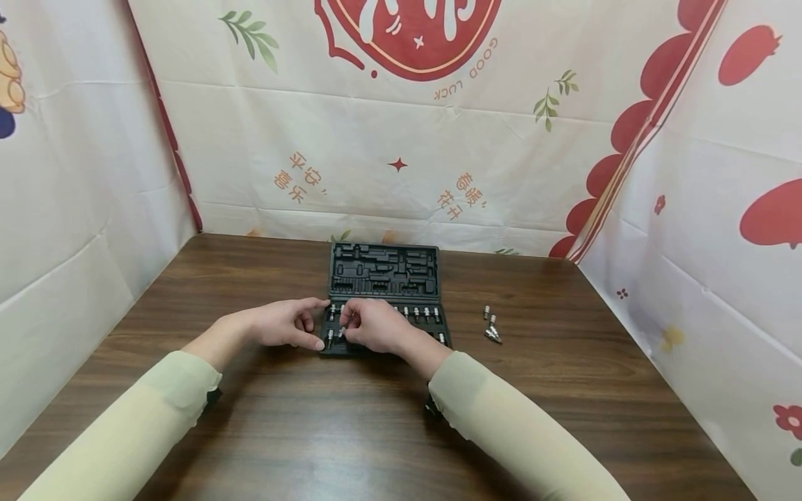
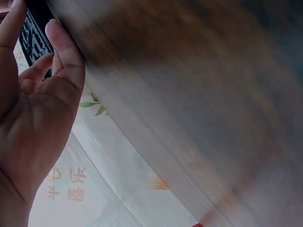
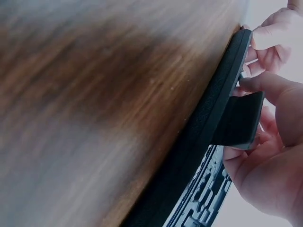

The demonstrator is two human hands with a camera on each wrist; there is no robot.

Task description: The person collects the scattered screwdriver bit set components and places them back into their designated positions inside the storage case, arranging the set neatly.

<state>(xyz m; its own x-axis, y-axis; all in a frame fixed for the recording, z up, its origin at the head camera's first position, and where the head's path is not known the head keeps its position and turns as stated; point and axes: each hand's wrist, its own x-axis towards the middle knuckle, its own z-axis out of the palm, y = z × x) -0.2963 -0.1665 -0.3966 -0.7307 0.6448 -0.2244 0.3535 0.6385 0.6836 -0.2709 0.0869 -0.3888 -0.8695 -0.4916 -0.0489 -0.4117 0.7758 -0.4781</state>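
Right hand (image 1: 374,327) fingers curled, pinching bit (image 1: 341,332) over tool case (image 1: 383,278); left hand (image 1: 285,322) grips case corner.

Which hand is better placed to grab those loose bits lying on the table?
Right hand: the loose bits lie on its side of the black case; the left hand would probably have to cross over.

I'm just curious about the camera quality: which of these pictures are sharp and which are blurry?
Head view: evenly lit and sharp, the tool case and both hands clear. Left wrist view: the table is smeared and out of focus, the left hand clearer. Right wrist view: wood blurred, the case edge fairly sharp.
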